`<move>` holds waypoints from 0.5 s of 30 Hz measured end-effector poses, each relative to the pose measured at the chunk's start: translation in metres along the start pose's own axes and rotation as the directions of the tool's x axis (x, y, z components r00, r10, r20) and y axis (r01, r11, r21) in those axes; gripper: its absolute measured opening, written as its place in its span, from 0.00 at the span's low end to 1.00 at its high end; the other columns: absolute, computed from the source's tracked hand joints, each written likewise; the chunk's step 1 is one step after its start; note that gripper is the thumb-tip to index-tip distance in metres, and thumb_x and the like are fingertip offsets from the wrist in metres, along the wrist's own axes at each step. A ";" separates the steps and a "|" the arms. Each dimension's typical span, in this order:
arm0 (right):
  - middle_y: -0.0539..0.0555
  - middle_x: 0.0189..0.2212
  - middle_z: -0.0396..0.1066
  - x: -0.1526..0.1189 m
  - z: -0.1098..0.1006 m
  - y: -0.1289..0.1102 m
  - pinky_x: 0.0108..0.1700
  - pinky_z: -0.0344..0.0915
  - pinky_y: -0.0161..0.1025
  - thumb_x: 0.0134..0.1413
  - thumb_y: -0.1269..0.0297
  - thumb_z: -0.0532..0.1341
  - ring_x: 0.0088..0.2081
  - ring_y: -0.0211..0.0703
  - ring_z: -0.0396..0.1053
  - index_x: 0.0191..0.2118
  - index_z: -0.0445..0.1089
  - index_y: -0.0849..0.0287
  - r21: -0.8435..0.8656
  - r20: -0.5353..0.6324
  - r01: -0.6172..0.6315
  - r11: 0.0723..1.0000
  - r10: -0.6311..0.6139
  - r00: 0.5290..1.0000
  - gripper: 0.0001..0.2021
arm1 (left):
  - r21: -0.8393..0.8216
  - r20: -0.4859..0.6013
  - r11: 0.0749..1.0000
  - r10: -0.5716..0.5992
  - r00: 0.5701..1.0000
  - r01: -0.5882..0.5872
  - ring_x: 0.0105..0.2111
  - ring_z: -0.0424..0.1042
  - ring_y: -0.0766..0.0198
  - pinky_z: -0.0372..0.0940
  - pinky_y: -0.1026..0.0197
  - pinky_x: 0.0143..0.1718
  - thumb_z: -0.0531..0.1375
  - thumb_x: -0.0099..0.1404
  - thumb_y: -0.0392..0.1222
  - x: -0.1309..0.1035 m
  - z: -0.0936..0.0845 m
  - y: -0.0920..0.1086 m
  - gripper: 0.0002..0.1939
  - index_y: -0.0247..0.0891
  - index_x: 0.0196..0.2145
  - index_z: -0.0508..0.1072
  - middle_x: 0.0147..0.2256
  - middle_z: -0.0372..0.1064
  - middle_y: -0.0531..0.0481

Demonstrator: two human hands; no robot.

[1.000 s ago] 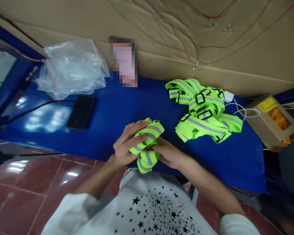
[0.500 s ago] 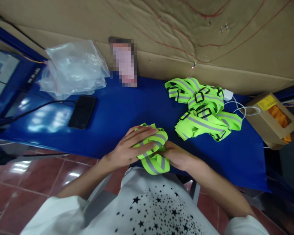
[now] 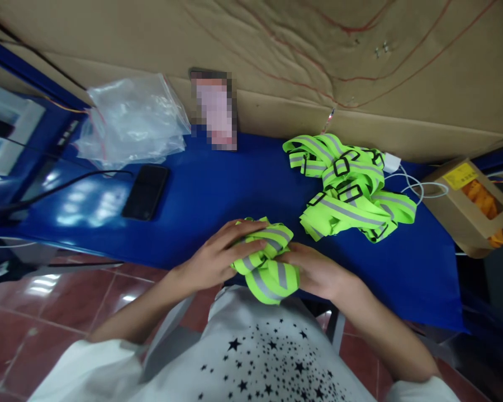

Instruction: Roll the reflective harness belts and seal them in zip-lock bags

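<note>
Between my hands, at the front edge of the blue table, is a bundled neon-yellow reflective strap (image 3: 270,262) with grey stripes. My left hand (image 3: 222,251) wraps over its left side, fingers curled across the top. From the right, my right hand (image 3: 312,268) grips the bundle, its fingertips partly hidden behind the folds. A loop of the strap hangs below the hands. Beyond my right hand lies a heap of similar reflective straps (image 3: 352,190) with black plastic buckles, apart from the held bundle.
A black phone (image 3: 146,192) lies left on the blue table (image 3: 235,184), near clear zip bags (image 3: 134,120). A pixelated upright device (image 3: 216,111) leans against the brown board. At right stand a white charger (image 3: 392,162) with cable and a cardboard box (image 3: 465,206) holding something orange.
The bundle has shifted slightly right and down, and its lower loop is more spread. My right hand has moved a little to the right; the view has shifted slightly.
</note>
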State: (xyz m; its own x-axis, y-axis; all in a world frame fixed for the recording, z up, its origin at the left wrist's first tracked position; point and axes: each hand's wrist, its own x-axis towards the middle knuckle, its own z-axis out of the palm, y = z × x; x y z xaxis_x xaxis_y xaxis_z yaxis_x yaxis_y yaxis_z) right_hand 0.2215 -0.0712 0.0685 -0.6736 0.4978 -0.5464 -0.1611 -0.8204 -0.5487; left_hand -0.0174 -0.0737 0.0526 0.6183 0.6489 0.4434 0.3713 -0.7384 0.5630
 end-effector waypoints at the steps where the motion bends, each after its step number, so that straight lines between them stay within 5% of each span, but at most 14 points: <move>1: 0.52 0.35 0.75 -0.002 0.002 -0.002 0.40 0.70 0.36 0.50 0.60 0.70 0.36 0.40 0.72 0.38 0.74 0.59 0.063 -0.005 -0.037 0.997 0.038 0.999 0.12 | 0.005 -0.028 1.000 -0.017 0.999 0.018 0.65 0.67 0.51 0.70 0.43 0.61 0.59 0.71 0.30 0.001 -0.001 -0.001 0.23 0.40 0.62 0.66 0.64 0.64 0.35; 5: 0.53 0.38 0.77 -0.010 0.004 -0.004 0.45 0.71 0.39 0.51 0.52 0.72 0.41 0.43 0.74 0.42 0.74 0.58 0.217 -0.005 -0.093 0.972 0.097 0.995 0.18 | 0.062 -0.053 0.998 -0.013 0.999 0.016 0.64 0.67 0.51 0.70 0.44 0.61 0.57 0.73 0.32 0.007 -0.002 0.003 0.21 0.39 0.61 0.66 0.63 0.66 0.34; 9: 0.55 0.42 0.78 -0.016 0.001 0.004 0.48 0.74 0.48 0.54 0.44 0.68 0.44 0.49 0.77 0.51 0.70 0.56 0.334 0.033 -0.144 0.931 0.141 0.989 0.26 | 0.168 0.069 0.986 -0.037 0.997 0.025 0.63 0.69 0.51 0.70 0.44 0.61 0.54 0.74 0.33 0.012 0.005 0.013 0.20 0.38 0.62 0.66 0.62 0.68 0.34; 15: 0.60 0.59 0.71 -0.039 0.006 0.005 0.60 0.72 0.57 0.65 0.42 0.57 0.62 0.55 0.69 0.60 0.63 0.55 0.274 -0.225 0.129 0.953 -0.067 0.972 0.27 | 0.258 0.082 0.959 -0.141 0.987 0.115 0.60 0.71 0.48 0.71 0.42 0.57 0.53 0.69 0.26 0.008 0.019 0.017 0.24 0.36 0.61 0.65 0.62 0.67 0.32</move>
State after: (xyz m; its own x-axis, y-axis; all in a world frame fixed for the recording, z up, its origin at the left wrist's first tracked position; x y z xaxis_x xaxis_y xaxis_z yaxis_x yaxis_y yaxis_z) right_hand 0.2427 -0.0961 0.0908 -0.4818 0.6021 -0.6366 -0.4384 -0.7947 -0.4199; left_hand 0.0070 -0.0841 0.0528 0.6145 0.7291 0.3014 0.6062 -0.6809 0.4110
